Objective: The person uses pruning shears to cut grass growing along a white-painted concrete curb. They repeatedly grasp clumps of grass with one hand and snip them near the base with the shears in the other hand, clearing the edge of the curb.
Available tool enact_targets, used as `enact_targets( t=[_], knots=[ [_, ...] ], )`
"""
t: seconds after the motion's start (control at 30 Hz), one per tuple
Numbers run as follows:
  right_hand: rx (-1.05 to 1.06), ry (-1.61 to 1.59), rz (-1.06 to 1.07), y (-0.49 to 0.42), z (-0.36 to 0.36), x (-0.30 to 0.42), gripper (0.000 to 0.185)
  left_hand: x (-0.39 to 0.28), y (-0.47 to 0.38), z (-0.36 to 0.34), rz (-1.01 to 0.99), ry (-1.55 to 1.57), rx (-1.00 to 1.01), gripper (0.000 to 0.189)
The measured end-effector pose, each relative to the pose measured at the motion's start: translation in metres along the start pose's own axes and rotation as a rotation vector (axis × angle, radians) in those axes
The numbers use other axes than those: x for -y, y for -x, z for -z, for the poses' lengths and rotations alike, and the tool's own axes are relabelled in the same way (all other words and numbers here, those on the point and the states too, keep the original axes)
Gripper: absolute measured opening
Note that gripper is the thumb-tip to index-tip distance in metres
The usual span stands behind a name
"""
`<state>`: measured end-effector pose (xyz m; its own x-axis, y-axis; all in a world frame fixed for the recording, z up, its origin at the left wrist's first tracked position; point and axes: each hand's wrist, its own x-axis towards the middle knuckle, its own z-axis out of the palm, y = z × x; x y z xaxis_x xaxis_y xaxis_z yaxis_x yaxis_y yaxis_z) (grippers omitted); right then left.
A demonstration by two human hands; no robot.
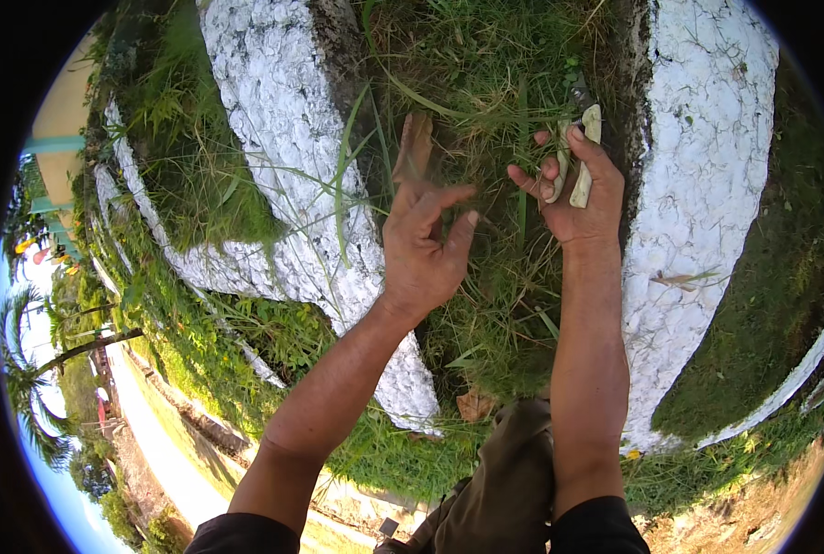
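Observation:
My right hand [581, 187] is closed around the pale handles of pruning shears [587, 156], whose dark metal head points away from me into the grass. The handles stand apart. To its left, my left hand [429, 242] is raised over the grass [509, 277] with thumb and index finger apart and nothing visible between them. A brown dry leaf [414, 147] lies just beyond its fingers. Long green grass blades [346, 180] reach past the left hand over the white-painted stone edging. The tips of the shears are partly hidden by grass.
White-painted rough stone borders run on the left [273, 90] and right [702, 208] of the grass strip. Another dry leaf [475, 404] lies near my trousered leg [509, 485]. More planted beds, a pale path [155, 443] and a palm tree [24, 360] show at the left.

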<state>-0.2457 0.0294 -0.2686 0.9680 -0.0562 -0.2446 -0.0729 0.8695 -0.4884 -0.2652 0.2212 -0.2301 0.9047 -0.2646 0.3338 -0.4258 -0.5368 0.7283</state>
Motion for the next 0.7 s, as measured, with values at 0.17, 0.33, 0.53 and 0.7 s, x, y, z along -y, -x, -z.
enact_targets(
  t=[0.17, 0.33, 0.53, 0.7],
  knots=[
    [-0.079, 0.286, -0.247, 0.032, 0.004, -0.019, 0.031, -0.006, 0.010, 0.001, 0.064, -0.029, 0.002, 0.025],
    [0.140, 0.383, -0.348, 0.081, 0.032, -0.045, 0.071, 0.003, 0.020, 0.006, 0.086, 0.002, -0.007, 0.025],
    [0.079, 0.701, -0.183, 0.107, 0.014, -0.023, 0.102, 0.006, 0.027, 0.021, -0.021, -0.072, -0.028, 0.028],
    [-0.034, 1.222, 0.246, 0.117, -0.027, -0.014, 0.095, 0.025, 0.015, 0.048, -0.154, -0.402, -0.120, 0.026]
  ],
)
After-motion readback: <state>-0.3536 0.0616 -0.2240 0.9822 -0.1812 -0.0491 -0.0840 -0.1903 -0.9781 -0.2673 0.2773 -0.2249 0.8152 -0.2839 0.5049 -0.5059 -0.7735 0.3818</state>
